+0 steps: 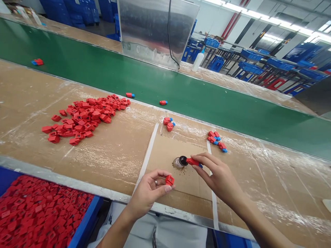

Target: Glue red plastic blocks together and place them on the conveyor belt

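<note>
Between thumb and fingers, my left hand (151,188) holds a hollow red plastic block (169,179), its square opening facing up. My right hand (217,170) pinches a red and blue plastic piece (193,162). The red end of that piece meets the black top of a small glass jar (179,162); whether they touch I cannot tell. Brownish specks lie around the jar on a cardboard sheet (165,151). Beyond my hands are two red-blue pieces (169,124), and several more red-blue pieces (216,139) lie to the right.
A heap of red blocks (88,115) lies left on the cardboard-covered table. A blue bin (88,220) full of red blocks stands at lower left. Past the table runs a green conveyor belt (103,74) carrying a few red-blue pieces. A metal panel (152,31) and white bottle (198,61) stand behind.
</note>
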A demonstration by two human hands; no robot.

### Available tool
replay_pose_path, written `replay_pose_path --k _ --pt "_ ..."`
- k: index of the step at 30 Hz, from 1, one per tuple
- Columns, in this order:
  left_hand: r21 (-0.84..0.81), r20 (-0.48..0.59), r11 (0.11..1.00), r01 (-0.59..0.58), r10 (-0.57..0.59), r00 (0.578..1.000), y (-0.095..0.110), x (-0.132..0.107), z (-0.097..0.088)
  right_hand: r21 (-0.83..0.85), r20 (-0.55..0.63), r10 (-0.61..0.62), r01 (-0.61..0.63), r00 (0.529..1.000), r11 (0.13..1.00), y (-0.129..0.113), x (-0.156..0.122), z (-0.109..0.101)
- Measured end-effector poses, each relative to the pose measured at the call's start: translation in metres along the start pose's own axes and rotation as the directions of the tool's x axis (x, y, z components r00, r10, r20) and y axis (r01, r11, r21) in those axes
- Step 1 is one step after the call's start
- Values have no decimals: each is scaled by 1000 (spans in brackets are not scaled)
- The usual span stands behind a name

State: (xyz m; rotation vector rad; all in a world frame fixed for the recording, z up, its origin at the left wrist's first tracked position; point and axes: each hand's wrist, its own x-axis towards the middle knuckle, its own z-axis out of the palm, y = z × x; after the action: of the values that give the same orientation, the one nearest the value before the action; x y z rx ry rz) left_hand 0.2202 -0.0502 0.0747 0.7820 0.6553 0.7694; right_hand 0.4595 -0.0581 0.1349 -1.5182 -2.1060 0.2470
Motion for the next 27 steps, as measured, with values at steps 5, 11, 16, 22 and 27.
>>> replay_pose_path --k 5,11,16,22,27 --pt "-5 20 1000 -5 5 1000 -1 0 0 16 -12 26 -26 1000 1000 0 0 -1" --pt "9 9 1000 -5 5 1000 -1 1 2 123 -71 61 -52 996 991 -29 -8 -1" --pt "31 27 1000 2 -3 1000 -2 1 1 263 -78 106 -83 991 961 -54 -20 16" --pt "66 44 998 -13 11 999 -1 2 1 319 -56 133 -109 990 941 -52 -27 29" --pt "82 47 997 -9 5 999 0 1 1 352 -21 128 -113 991 929 -51 -29 33"
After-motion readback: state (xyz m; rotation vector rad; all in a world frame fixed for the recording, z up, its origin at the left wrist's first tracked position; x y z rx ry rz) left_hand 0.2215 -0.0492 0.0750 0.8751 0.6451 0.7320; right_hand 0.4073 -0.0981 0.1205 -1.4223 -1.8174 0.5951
